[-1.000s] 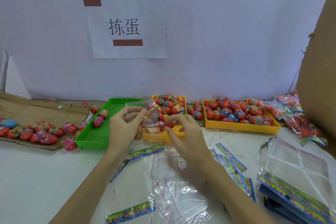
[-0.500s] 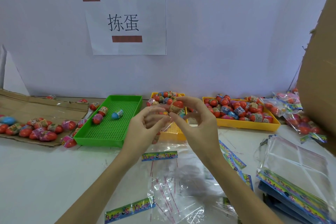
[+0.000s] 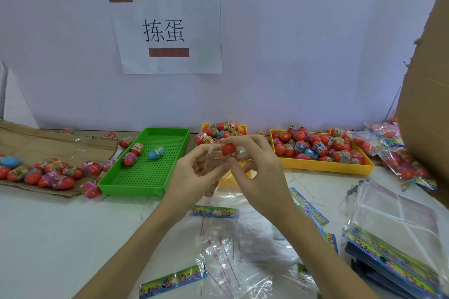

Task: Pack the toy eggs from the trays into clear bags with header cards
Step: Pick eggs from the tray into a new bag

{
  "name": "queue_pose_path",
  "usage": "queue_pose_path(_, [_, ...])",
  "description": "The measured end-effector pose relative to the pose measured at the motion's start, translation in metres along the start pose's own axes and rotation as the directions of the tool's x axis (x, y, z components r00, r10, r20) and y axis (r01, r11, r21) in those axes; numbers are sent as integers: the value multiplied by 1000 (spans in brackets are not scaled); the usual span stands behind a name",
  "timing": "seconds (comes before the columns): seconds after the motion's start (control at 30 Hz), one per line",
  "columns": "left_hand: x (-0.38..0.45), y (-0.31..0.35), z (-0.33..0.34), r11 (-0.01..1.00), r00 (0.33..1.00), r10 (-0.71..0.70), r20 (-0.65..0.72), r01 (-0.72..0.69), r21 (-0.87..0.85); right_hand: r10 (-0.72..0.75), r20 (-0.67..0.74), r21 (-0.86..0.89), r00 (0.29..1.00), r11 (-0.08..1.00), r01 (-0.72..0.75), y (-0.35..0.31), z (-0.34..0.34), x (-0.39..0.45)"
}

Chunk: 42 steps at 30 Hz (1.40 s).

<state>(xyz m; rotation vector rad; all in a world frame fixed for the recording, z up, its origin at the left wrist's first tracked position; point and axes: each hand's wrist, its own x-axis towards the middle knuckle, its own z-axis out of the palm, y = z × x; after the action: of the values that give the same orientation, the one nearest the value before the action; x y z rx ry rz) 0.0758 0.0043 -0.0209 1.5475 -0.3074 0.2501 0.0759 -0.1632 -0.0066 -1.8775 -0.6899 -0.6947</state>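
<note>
My right hand [image 3: 255,165] pinches a red toy egg [image 3: 228,149] between thumb and fingertips, above the table's middle. My left hand [image 3: 196,170] holds the mouth of a clear bag [image 3: 213,178] just under that egg; the bag hangs down between both hands and looks to have an egg low inside. Behind the hands a small yellow tray [image 3: 243,127] is heaped with eggs. A larger yellow tray [image 3: 325,168] to the right is full of them. The green tray [image 3: 145,175] on the left carries three eggs, one of them blue [image 3: 156,153].
Empty clear bags with colourful header cards [image 3: 215,211] lie on the white table in front of me; a thick stack [image 3: 398,235] sits at the right. Filled bags [image 3: 403,165] pile beside a cardboard box [image 3: 427,104]. Loose eggs [image 3: 51,175] lie on flat cardboard at left.
Both hands rose from the small yellow tray toward me. The right hand came up with a red egg and now holds it over the bag's mouth.
</note>
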Motion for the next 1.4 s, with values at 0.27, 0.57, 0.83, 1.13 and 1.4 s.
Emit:
queue_pose_path(0.27, [4,-5,2,997,993,-30,-115,22,-73,8,90,-128,996,992,3,3,-1,-2])
queue_pose_path(0.57, [1,-3,5,998,991,-28,-132,20,-65,-11,120,-241,993,970,40,4,3,-4])
queue_pose_path(0.83, [1,-1,7,995,993,-15,-114,4,-98,-50,114,-413,992,906,93,2,1,-7])
queue_pose_path(1.13, [0,2,7,995,993,-28,-111,17,-93,-25,269,-399,963,907,136,0,8,-9])
queue_pose_path(1.4, [2,-3,9,999,996,-11,-94,8,-33,85,324,-518,942,850,101,-1,10,-11])
